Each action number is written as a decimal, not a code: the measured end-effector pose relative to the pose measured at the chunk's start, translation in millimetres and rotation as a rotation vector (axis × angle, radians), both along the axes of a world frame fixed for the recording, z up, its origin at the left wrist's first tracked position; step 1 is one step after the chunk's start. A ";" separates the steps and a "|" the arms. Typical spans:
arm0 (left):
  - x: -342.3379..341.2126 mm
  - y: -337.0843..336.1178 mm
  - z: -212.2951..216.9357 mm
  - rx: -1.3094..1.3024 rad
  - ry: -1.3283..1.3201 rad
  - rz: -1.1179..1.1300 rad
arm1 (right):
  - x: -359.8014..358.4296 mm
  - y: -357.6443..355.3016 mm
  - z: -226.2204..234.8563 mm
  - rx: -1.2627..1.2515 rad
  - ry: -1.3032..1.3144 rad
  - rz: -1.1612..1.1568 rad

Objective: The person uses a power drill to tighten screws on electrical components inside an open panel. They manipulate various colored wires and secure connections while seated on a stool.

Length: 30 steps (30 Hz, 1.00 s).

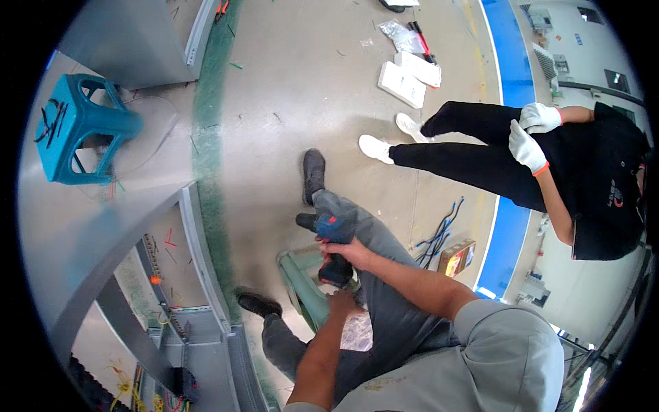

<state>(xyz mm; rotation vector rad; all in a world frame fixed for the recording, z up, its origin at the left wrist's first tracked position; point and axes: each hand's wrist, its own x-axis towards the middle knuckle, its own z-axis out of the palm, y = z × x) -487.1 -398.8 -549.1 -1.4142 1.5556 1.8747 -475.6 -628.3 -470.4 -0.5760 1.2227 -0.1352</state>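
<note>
My right hand (349,253) is wrapped around the handle of a cordless drill (332,226) with a dark blue and black body and a red patch. Its black battery base (336,270) points toward my body, over my bent leg in grey trousers. My left hand (343,302) is just below that base, beside a green plastic stool (307,292) between my legs. The fingers of this hand are mostly hidden, and whether they hold anything does not show. Close to the left wrist lies a shiny clear plastic bag (357,334).
An open grey metal cabinet frame (206,261) with wires inside stands at left. Beyond it is a blue stool (89,130). White boxes (401,84) lie on the floor. At right stands a person (590,172) in white gloves, near blue-black cables (439,233) and a small carton (456,258).
</note>
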 end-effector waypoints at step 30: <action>405.4 -437.5 30.1 -0.187 0.216 1.467 | -54.7 -175.9 9.9 -0.294 0.155 -0.684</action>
